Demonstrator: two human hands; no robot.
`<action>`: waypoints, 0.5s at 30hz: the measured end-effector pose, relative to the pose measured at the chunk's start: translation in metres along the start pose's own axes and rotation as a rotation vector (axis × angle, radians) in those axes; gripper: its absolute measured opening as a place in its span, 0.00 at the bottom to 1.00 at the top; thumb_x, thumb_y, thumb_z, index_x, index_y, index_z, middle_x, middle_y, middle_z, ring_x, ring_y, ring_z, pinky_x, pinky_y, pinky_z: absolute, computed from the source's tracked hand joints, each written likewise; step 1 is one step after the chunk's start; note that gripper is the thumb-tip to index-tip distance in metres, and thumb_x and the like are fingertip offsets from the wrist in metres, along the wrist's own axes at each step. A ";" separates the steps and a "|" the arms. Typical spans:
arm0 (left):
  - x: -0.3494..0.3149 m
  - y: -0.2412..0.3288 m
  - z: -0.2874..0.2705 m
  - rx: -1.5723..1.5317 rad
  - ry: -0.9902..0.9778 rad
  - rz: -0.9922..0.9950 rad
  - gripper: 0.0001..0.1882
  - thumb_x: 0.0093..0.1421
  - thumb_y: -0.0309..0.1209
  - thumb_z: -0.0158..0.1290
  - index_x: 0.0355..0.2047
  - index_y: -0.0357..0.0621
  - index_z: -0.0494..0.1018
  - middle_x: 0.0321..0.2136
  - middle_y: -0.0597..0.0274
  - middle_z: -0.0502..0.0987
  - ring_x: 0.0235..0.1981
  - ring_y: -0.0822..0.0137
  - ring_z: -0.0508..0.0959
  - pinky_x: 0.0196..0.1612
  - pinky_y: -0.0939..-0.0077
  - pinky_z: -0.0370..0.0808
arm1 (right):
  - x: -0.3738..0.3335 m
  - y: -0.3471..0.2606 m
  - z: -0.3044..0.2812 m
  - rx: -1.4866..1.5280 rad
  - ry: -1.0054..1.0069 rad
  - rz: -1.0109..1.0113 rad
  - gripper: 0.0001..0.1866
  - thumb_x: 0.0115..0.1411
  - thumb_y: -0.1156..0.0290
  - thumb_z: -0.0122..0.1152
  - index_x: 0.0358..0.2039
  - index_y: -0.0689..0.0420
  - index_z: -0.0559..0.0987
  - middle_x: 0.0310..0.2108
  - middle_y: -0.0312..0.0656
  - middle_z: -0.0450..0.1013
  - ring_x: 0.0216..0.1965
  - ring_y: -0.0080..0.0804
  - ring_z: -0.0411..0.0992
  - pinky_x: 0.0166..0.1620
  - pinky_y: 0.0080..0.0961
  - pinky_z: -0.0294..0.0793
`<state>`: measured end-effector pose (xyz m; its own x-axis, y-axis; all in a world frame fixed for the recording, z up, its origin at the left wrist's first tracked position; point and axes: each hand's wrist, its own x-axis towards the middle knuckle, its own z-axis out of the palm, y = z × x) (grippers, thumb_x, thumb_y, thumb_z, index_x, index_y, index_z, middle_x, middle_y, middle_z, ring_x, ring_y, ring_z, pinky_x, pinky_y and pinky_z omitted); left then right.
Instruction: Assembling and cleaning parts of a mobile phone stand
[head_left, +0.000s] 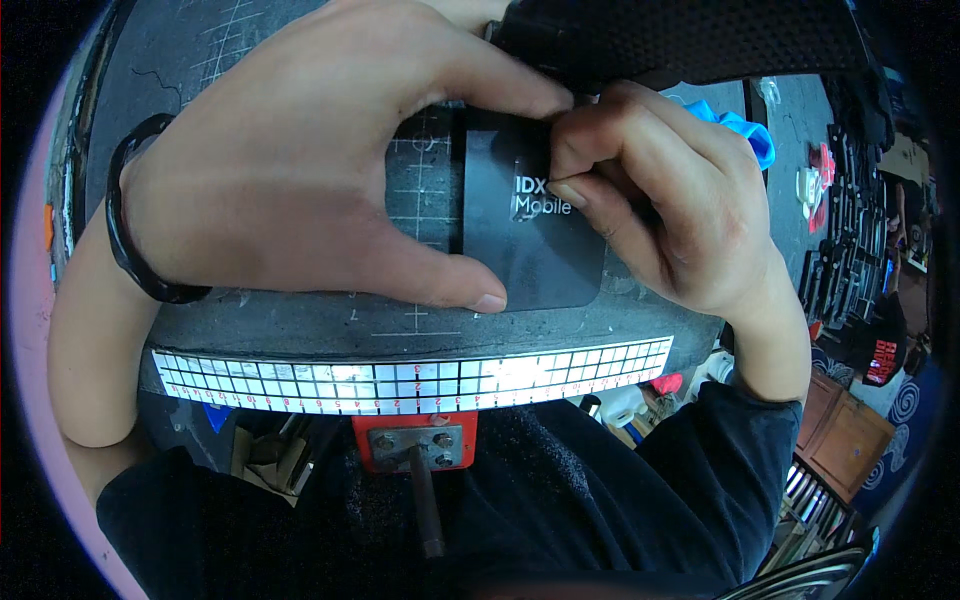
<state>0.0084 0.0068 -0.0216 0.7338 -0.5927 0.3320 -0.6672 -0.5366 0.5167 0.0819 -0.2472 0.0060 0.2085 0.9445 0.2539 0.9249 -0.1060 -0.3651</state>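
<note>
A thin dark rectangular panel (540, 255) with rounded corners and white lettering lies flat on the dark, grid-marked board. My left hand (290, 190), a black band around its wrist, is spread over the board and the panel's left side. Its thumb rests at the panel's near left corner, while the forefinger reaches the far edge. Over the panel's right half, my right hand (660, 190) is closed in a pinch, thumb and forefinger meeting right beside the lettering. A faint shiny patch surrounds the letters. Whatever sits between those fingertips is too small to make out.
A white ruled strip (420, 385) runs along the near edge of the dark board (660, 318). Below it juts a red bracket (365, 440) with a metal rod. A black textured object (690, 40) covers the far side, and blue cloth (745, 135) lies to its right.
</note>
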 end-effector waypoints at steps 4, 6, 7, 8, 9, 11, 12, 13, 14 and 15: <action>0.002 0.000 0.001 -0.045 0.116 0.049 0.49 0.34 0.45 0.82 0.58 0.44 0.78 0.53 0.53 0.81 0.59 0.51 0.76 0.61 0.56 0.73 | 0.000 -0.001 0.000 -0.004 -0.001 0.013 0.10 0.55 0.82 0.69 0.37 0.62 0.77 0.32 0.43 0.75 0.29 0.34 0.78 0.32 0.26 0.75; 0.002 -0.001 -0.001 0.014 0.095 0.084 0.49 0.34 0.45 0.82 0.58 0.44 0.78 0.53 0.53 0.81 0.58 0.51 0.76 0.61 0.56 0.73 | 0.000 -0.001 0.001 -0.010 0.002 0.017 0.10 0.55 0.82 0.69 0.37 0.62 0.77 0.32 0.43 0.75 0.30 0.35 0.78 0.32 0.26 0.75; 0.002 -0.001 0.000 0.034 0.089 0.095 0.48 0.34 0.45 0.82 0.58 0.44 0.78 0.53 0.53 0.81 0.58 0.52 0.76 0.61 0.56 0.73 | 0.000 -0.001 0.001 -0.012 0.004 0.016 0.10 0.55 0.83 0.69 0.37 0.62 0.77 0.32 0.43 0.75 0.30 0.35 0.78 0.32 0.27 0.75; 0.001 -0.001 -0.002 0.033 0.016 0.051 0.48 0.34 0.45 0.82 0.58 0.44 0.78 0.53 0.54 0.81 0.58 0.52 0.76 0.61 0.56 0.73 | 0.000 -0.001 0.001 -0.015 0.007 0.015 0.10 0.55 0.83 0.69 0.37 0.62 0.77 0.32 0.43 0.75 0.30 0.35 0.78 0.33 0.27 0.76; 0.001 -0.002 -0.001 0.033 -0.021 0.029 0.48 0.34 0.45 0.82 0.58 0.44 0.79 0.53 0.54 0.81 0.58 0.52 0.76 0.61 0.56 0.73 | 0.000 -0.001 0.001 -0.015 0.004 0.013 0.11 0.55 0.82 0.69 0.37 0.63 0.77 0.32 0.43 0.75 0.30 0.36 0.78 0.33 0.27 0.76; 0.001 -0.002 0.005 -0.011 0.083 0.049 0.48 0.35 0.46 0.82 0.58 0.44 0.79 0.54 0.54 0.80 0.59 0.52 0.75 0.61 0.56 0.73 | 0.000 -0.002 0.001 -0.017 0.004 0.010 0.11 0.55 0.82 0.69 0.37 0.63 0.77 0.32 0.43 0.76 0.31 0.37 0.78 0.33 0.28 0.76; 0.000 -0.004 0.005 -0.033 0.153 0.070 0.48 0.35 0.46 0.82 0.57 0.44 0.79 0.55 0.54 0.79 0.59 0.52 0.75 0.61 0.56 0.72 | 0.000 -0.002 0.001 -0.007 0.017 0.014 0.10 0.55 0.83 0.69 0.37 0.63 0.77 0.32 0.43 0.76 0.30 0.36 0.78 0.33 0.27 0.75; 0.000 -0.004 0.008 -0.052 0.223 0.093 0.48 0.34 0.46 0.82 0.57 0.44 0.79 0.55 0.54 0.79 0.60 0.51 0.75 0.61 0.56 0.72 | 0.000 -0.002 0.001 0.011 0.019 0.026 0.10 0.55 0.84 0.69 0.37 0.62 0.78 0.32 0.43 0.76 0.29 0.35 0.77 0.33 0.26 0.75; -0.002 -0.006 0.007 -0.003 0.164 0.071 0.48 0.35 0.46 0.82 0.57 0.44 0.79 0.56 0.54 0.78 0.60 0.51 0.74 0.62 0.56 0.71 | 0.001 -0.001 -0.001 0.001 0.033 0.016 0.10 0.55 0.84 0.69 0.37 0.62 0.78 0.32 0.43 0.76 0.29 0.35 0.77 0.33 0.26 0.75; -0.003 -0.006 0.007 0.027 0.136 0.061 0.47 0.35 0.46 0.82 0.57 0.44 0.79 0.56 0.54 0.78 0.61 0.51 0.73 0.62 0.56 0.71 | 0.001 -0.001 -0.003 0.064 0.018 0.016 0.10 0.55 0.83 0.68 0.37 0.62 0.79 0.32 0.43 0.77 0.28 0.33 0.76 0.32 0.25 0.74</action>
<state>0.0091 0.0079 -0.0315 0.7014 -0.5385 0.4671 -0.7127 -0.5190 0.4719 0.0824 -0.2472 0.0089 0.2296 0.9371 0.2631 0.8992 -0.1008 -0.4257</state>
